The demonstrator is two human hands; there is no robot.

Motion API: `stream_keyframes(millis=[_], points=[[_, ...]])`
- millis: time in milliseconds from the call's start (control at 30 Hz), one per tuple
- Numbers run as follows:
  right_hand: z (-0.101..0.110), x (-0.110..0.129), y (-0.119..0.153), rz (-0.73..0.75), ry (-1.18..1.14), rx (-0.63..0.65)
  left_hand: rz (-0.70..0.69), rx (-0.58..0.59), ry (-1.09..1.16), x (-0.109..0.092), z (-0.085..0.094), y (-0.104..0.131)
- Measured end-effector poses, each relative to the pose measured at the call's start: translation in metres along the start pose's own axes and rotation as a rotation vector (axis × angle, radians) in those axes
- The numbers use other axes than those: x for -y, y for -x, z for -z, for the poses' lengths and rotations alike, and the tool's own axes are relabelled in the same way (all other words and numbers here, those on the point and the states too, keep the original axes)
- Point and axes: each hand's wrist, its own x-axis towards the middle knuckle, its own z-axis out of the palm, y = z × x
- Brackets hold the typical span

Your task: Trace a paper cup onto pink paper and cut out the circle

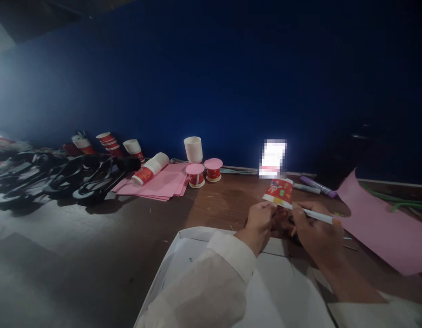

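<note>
My left hand (259, 224) grips a small red paper cup (279, 190) held upside down near the middle of the brown table (224, 205). My right hand (316, 230) holds a white pen (315, 214), its tip against the cup's white rim. Both hands hover just above a white sheet (204, 255) at the table's near edge. White sleeves cover my forearms.
A pink sheet (381, 228) lies at right, with markers (315, 186) behind it. A pink paper stack (163, 182), two pink-topped cups (204, 174), a white cup (193, 149), a lying cup stack (149, 168), more red cups (110, 143) and black scissors-like tools (81, 177) sit at left.
</note>
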Motion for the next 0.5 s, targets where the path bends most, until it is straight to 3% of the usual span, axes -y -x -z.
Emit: stream_keyframes(millis=[267,500], points=[[0.0017,-0.0003,-0.0002,-0.081,0.033,-0.019,0.013,-0.03,-0.033,-0.004,-0.0035,0.0025],[0.0005,-0.0012,-0.0003,-0.068,0.045,-0.028,0.028,-0.047,-0.025,-0.0058,-0.0047,0.004]])
